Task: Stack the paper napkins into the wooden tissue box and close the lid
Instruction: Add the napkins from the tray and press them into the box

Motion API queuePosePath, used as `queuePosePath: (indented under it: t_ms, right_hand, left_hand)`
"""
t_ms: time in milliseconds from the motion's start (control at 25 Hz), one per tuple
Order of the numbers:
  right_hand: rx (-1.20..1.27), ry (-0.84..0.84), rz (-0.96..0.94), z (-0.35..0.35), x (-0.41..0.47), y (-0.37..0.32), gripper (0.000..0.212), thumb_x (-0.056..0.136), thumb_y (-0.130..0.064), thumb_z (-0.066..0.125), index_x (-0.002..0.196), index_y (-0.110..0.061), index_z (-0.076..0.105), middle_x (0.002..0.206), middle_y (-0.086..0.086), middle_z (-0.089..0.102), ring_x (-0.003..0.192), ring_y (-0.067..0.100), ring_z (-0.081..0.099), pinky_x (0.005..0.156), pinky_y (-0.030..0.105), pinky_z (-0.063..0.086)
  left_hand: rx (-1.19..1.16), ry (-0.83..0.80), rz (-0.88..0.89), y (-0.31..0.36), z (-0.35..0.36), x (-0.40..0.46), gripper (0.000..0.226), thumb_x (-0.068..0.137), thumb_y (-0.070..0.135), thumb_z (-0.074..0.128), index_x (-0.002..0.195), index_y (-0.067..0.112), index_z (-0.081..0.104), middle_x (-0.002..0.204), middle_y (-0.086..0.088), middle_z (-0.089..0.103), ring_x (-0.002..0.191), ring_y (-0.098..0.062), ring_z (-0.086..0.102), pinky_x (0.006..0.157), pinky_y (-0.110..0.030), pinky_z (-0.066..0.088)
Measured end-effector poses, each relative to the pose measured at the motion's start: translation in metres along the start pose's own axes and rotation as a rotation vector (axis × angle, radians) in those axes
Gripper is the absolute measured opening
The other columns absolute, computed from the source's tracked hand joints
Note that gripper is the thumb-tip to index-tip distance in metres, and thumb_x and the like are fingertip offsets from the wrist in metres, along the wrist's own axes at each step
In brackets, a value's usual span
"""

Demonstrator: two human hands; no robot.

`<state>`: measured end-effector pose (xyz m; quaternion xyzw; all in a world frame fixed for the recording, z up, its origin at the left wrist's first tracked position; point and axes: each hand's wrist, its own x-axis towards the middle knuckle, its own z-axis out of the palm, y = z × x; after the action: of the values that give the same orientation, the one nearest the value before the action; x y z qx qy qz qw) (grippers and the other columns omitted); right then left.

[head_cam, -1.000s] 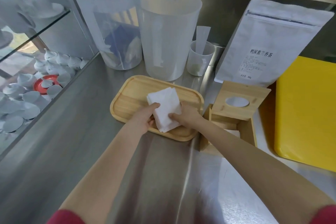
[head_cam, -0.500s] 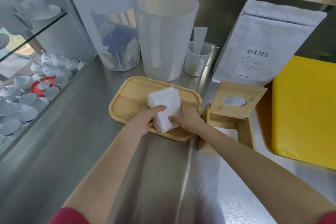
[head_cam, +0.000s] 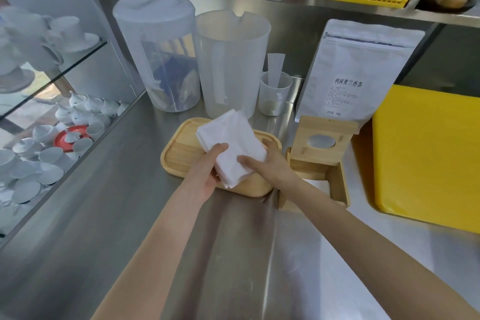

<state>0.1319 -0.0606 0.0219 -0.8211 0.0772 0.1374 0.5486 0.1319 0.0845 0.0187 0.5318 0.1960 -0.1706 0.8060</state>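
- Your left hand (head_cam: pixel 207 171) grips the stack of paper napkins (head_cam: pixel 231 148) from its 8 o'clock side, the thumb on top and the other fingers underneath.
- Your right hand (head_cam: pixel 270 166) closes on the same stack from 4 o'clock, the thumb pressed on the top sheet, the fingers hidden behind the paper.
- The stack is tilted over the wooden tray (head_cam: pixel 181 153); if its low corner touches the tray, I cannot tell.
- The wooden tissue box (head_cam: pixel 337 184) stands just beside the tray at 3 o'clock, open. Its lid (head_cam: pixel 324 140) stands upright at the far edge, with one round hole. Something white lies inside the box.
- Behind the lid, at 12 o'clock from it, one white pouch (head_cam: pixel 358 70) carries the printed words 鸭屎蜜兰香茶; the small lines under it are too fine to read.
- At 12 o'clock from the tray you have two large plastic pitchers (head_cam: pixel 231 65) and one small measuring cup (head_cam: pixel 275 93).
- One yellow board (head_cam: pixel 426 156) lies at 3 o'clock from the box.
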Motion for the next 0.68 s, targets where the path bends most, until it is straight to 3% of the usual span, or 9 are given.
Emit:
queuePosePath:
  t_ms: [80,120,280,480,680]
  right_hand:
    - [0.208,0.001,0.008,-0.002,-0.019,-0.001,0.109,0.057,-0.055,0.077,0.143,-0.014,0.024,0.14,0.002,0.05,0.125,0.021,0.051,0.108,0.041,0.041]
    - [0.301,-0.001,0.007,-0.005,-0.03,-0.001,0.109,0.052,-0.058,0.076,0.141,-0.017,0.028,0.138,0.0,0.053,0.122,0.019,0.054,0.104,0.039,0.044]
    - [0.579,-0.144,0.021,-0.017,-0.067,0.005,0.053,0.08,-0.039,0.066,0.128,-0.027,0.046,0.117,-0.008,0.065,0.105,0.014,0.06,0.085,0.034,0.044]
    - [0.731,-0.24,0.049,-0.025,-0.097,0.014,0.046,0.086,-0.038,0.059,0.124,-0.012,0.056,0.107,0.005,0.062,0.095,0.02,0.056,0.082,0.034,0.041]
    - [0.781,-0.142,-0.019,-0.033,-0.11,0.022,0.016,0.093,-0.026,0.051,0.105,-0.023,0.061,0.099,-0.004,0.069,0.084,0.01,0.066,0.074,0.024,0.051]
  left_hand:
    - [-0.085,-0.072,0.031,-0.002,0.007,-0.016,0.039,0.086,0.02,0.058,0.123,0.01,0.053,0.119,-0.012,0.065,0.11,-0.03,0.061,0.1,-0.049,0.046]
    - [-0.127,-0.101,0.039,-0.003,0.011,-0.023,0.047,0.084,0.021,0.059,0.128,0.008,0.05,0.124,-0.015,0.063,0.114,-0.032,0.059,0.102,-0.051,0.045]
    - [-0.25,-0.148,0.097,-0.014,0.033,-0.049,0.048,0.088,0.022,0.054,0.134,0.011,0.045,0.13,-0.015,0.058,0.119,-0.033,0.056,0.1,-0.049,0.046]
    - [-0.265,-0.223,0.123,-0.032,0.051,-0.071,0.045,0.091,0.021,0.049,0.135,0.009,0.045,0.127,-0.014,0.059,0.113,-0.028,0.059,0.095,-0.04,0.047]
    - [-0.131,-0.261,0.208,-0.048,0.052,-0.077,0.061,0.079,0.026,0.058,0.137,0.016,0.043,0.132,-0.01,0.06,0.115,-0.024,0.06,0.088,-0.035,0.055]
